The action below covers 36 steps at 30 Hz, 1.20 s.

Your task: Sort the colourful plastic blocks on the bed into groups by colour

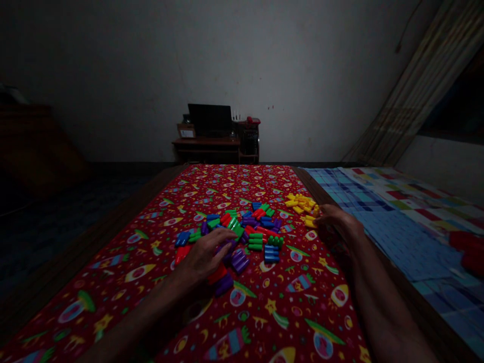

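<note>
A loose pile of plastic building blocks [241, 262] in purple, green, blue and red lies on a red patterned cloth [181, 322]. Over the pile's near left side is my left hand [209, 251], its thumb and fingers apart; purple blocks show just beside the fingertips. To the right, yellow blocks [298, 202] form a separate heap near the cloth's edge. My right hand [338, 221] reaches this heap from the right. Its fingers are curled together at a yellow block [310, 222]; the fingertips are dim and partly hidden.
On the right lies bedding in a blue checked pattern [378, 227]. Against the far wall stands a small desk [207, 142] with a dark monitor [210, 119] and a cardboard box [186, 131]. A curtain [408, 96] hangs at the right. The room is dim.
</note>
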Tool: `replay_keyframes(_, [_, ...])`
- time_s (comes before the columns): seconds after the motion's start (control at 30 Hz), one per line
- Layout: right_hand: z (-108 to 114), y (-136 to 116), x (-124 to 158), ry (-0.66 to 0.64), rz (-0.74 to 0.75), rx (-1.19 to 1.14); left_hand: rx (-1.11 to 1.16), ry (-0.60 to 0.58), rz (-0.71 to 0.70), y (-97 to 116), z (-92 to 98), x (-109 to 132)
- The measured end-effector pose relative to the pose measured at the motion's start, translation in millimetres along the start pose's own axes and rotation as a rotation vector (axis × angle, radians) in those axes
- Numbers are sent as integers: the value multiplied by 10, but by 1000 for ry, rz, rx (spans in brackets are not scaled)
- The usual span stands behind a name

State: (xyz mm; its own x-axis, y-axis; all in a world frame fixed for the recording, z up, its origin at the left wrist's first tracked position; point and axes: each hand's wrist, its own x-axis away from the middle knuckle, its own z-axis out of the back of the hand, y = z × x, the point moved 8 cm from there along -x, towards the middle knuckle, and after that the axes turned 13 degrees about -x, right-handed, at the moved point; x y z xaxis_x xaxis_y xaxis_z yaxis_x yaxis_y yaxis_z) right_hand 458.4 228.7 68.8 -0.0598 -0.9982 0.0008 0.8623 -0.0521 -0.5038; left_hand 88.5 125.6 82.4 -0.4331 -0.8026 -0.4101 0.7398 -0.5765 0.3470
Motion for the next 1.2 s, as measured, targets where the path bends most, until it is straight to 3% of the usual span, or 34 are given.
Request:
replay_keyframes(0.1, [-231, 59, -158, -119, -56, 118, 0, -8, -16, -11, -31, 7])
replay_keyframes(0.2, [-322, 26, -237, -159, -24, 203, -1, 2, -45, -9, -50, 21])
replay_keyframes(0.47, [-29, -188, -71, -85, -72, 271, -30, 42, -115, 7, -70, 46])
replay_keyframes(0.57, [-27, -306, 18, -157, -137, 298, -39, 36, -129, 18, -72, 48])
replay_keyframes(0.7, [-194, -395, 87, -282, -197, 331, -46, 23, -139, 36, -67, 50])
replay_keyframes(0.9, [-236, -408, 20, -100, -142, 388, -60, 38, -153, 24, -64, 47])
replay_keyframes(1.0, [-219, -395, 7, -76, -115, 354, -75, 41, -148, -29, -58, 46])
replay_keyframes(1.1, [-174, -457, -1, -43, -51, 323, -104, 47, -109, -160, -22, 24])
replay_keyframes(1.2, [-219, -655, -20, 4, 111, 250, -151, 95, -39, -397, 58, -8])
